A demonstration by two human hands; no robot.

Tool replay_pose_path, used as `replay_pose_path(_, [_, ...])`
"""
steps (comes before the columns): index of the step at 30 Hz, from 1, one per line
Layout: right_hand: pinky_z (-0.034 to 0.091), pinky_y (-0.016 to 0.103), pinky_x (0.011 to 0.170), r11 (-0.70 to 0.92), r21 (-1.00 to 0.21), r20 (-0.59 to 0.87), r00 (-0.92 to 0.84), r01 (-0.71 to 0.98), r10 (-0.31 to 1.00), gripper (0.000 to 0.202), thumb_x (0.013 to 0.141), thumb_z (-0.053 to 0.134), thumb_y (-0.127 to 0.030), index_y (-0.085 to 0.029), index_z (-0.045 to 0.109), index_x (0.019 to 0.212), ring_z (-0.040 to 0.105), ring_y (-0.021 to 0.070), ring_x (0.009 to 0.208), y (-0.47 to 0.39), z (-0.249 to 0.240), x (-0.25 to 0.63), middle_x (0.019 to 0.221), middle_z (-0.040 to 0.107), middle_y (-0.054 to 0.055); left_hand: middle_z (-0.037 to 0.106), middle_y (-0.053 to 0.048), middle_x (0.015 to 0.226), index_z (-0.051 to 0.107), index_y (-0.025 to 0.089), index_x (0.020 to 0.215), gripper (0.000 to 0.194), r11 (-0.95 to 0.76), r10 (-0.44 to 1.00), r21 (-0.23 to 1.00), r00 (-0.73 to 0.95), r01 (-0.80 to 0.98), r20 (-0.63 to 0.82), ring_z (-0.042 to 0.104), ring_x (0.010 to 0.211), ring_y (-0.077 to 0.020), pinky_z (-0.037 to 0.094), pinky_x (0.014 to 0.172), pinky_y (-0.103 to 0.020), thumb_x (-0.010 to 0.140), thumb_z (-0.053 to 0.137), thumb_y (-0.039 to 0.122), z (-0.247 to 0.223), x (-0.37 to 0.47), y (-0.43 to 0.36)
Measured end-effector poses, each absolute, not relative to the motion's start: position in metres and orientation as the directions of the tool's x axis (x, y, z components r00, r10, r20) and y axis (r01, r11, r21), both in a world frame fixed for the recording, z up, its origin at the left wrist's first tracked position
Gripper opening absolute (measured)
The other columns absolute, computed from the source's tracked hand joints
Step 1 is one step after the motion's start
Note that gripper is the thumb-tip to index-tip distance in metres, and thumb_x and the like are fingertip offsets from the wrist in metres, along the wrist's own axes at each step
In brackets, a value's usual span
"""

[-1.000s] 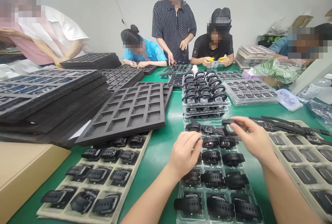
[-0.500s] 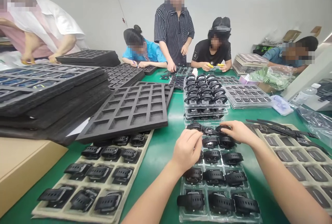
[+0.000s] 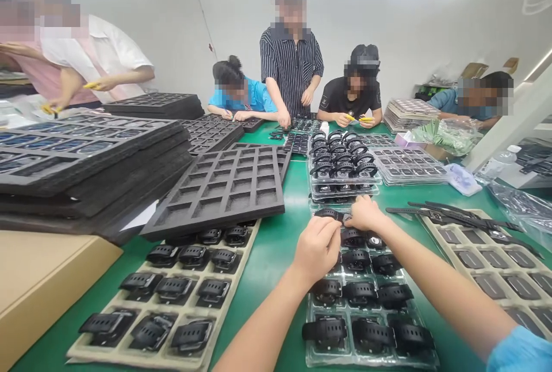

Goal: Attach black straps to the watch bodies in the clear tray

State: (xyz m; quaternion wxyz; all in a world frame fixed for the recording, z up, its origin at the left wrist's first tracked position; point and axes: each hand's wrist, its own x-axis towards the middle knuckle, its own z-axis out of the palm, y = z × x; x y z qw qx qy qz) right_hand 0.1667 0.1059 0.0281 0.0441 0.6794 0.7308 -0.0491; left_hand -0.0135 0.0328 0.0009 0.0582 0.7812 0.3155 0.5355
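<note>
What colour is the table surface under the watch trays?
Green; the bare green table top shows best in the head view.

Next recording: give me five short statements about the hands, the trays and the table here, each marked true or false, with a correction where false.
1. Both hands work at the far end of the clear tray of black watches. True.
2. The table is red. False: it is green.
3. The right hand rests on the cardboard box. False: it is at the tray's far row, and the box lies far to the left.
4. An empty black foam tray overlaps the far end of the beige tray of watches. True.
5. The left hand holds a yellow tool. False: no tool shows in it; it is at the watches.
</note>
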Motion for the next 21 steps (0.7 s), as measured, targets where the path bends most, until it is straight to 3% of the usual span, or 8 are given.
replay_pose_path(3, [0.056, 0.049, 0.097, -0.015, -0.090, -0.092, 0.007, 0.996, 0.996, 0.030, 0.101, 0.067, -0.035, -0.019, 0.066, 0.126, 0.067, 0.0262, 0.113, 0.100, 0.040, 0.174, 0.133, 0.065, 0.010, 0.077, -0.012, 0.093, 0.074, 0.017, 0.100, 0.020, -0.773, 0.601, 0.494, 0.208, 0.398, 0.772, 0.068, 0.085, -0.0248, 0.057, 0.078, -0.040, 0.098, 0.054, 0.014, 0.000, -0.014, 0.033])
replay_pose_path(5, [0.055, 0.047, 0.094, -0.064, -0.191, -0.059, 0.054, 0.980, 0.997, 0.023, 0.101, 0.066, -0.037, -0.018, 0.069, 0.113, 0.067, 0.0254, 0.106, 0.093, 0.054, 0.185, 0.121, 0.070, 0.010, 0.077, -0.012, 0.094, 0.074, 0.018, 0.098, 0.020, -0.747, 0.645, 0.555, 0.197, 0.365, 0.739, 0.068, 0.086, -0.0251, 0.056, 0.081, -0.041, 0.098, 0.054, 0.016, 0.000, -0.014, 0.033])
replay_pose_path(8, [0.051, 0.042, 0.081, -0.090, -0.424, -0.042, 0.080, 0.901, 0.996, 0.029, 0.100, 0.059, -0.043, -0.020, 0.063, 0.084, 0.067, 0.0260, 0.088, 0.075, 0.077, 0.202, 0.090, 0.072, 0.009, 0.078, -0.010, 0.095, 0.075, 0.019, 0.098, 0.020, -0.677, 0.731, 0.670, 0.179, 0.304, 0.658, 0.068, 0.090, -0.0247, 0.055, 0.083, -0.040, 0.098, 0.055, 0.019, 0.002, -0.012, 0.030])
replay_pose_path(13, [0.047, 0.031, 0.067, -0.059, -0.852, -0.117, -0.079, 0.521, 0.990, 0.043, 0.092, 0.052, -0.067, -0.024, 0.054, 0.090, 0.063, 0.0189, 0.071, 0.034, 0.090, 0.202, 0.080, 0.070, 0.002, 0.079, -0.010, 0.107, 0.075, 0.021, 0.114, 0.028, -0.504, 0.860, 0.843, 0.204, 0.189, 0.468, 0.072, 0.092, -0.0228, 0.056, 0.075, -0.033, 0.105, 0.050, 0.030, 0.010, -0.007, 0.021])
replay_pose_path(15, [0.043, 0.027, 0.057, -0.108, -0.937, -0.179, -0.193, 0.331, 0.965, 0.055, 0.086, 0.050, -0.079, -0.024, 0.053, 0.090, 0.054, 0.0143, 0.057, 0.018, 0.082, 0.187, 0.071, 0.063, -0.001, 0.078, -0.010, 0.119, 0.072, 0.022, 0.127, 0.036, -0.376, 0.905, 0.926, 0.223, 0.018, 0.363, 0.072, 0.099, -0.0228, 0.057, 0.082, -0.033, 0.107, 0.049, 0.041, 0.014, -0.005, 0.018])
replay_pose_path(17, [0.038, 0.024, 0.050, -0.193, -0.963, -0.242, -0.292, 0.186, 0.925, 0.062, 0.079, 0.054, -0.085, -0.023, 0.051, 0.086, 0.046, 0.0111, 0.050, 0.007, 0.071, 0.169, 0.063, 0.057, -0.004, 0.075, -0.011, 0.126, 0.071, 0.022, 0.128, 0.044, -0.142, 0.946, 0.945, 0.239, -0.296, 0.218, 0.069, 0.106, -0.0239, 0.055, 0.090, -0.034, 0.100, 0.060, 0.054, 0.018, -0.003, 0.015])
replay_pose_path(19, [0.035, 0.023, 0.047, -0.263, -0.961, -0.277, -0.369, 0.088, 0.887, 0.064, 0.076, 0.060, -0.085, -0.023, 0.051, 0.083, 0.043, 0.0095, 0.048, 0.001, 0.063, 0.154, 0.061, 0.055, -0.005, 0.075, -0.010, 0.116, 0.076, 0.019, 0.112, 0.046, 0.059, 0.960, 0.840, 0.260, -0.540, 0.100, 0.068, 0.101, -0.0234, 0.054, 0.089, -0.033, 0.087, 0.076, 0.058, 0.021, -0.002, 0.015])
replay_pose_path(21, [0.036, 0.022, 0.048, -0.287, -0.958, -0.271, -0.408, 0.022, 0.872, 0.062, 0.078, 0.066, -0.081, -0.021, 0.057, 0.094, 0.045, 0.0093, 0.049, -0.001, 0.059, 0.149, 0.064, 0.058, -0.004, 0.073, -0.005, 0.095, 0.074, 0.018, 0.090, 0.042, 0.105, 0.968, 0.778, 0.243, -0.620, 0.063, 0.066, 0.087, -0.0192, 0.053, 0.082, -0.030, 0.080, 0.084, 0.057, 0.024, -0.003, 0.019])
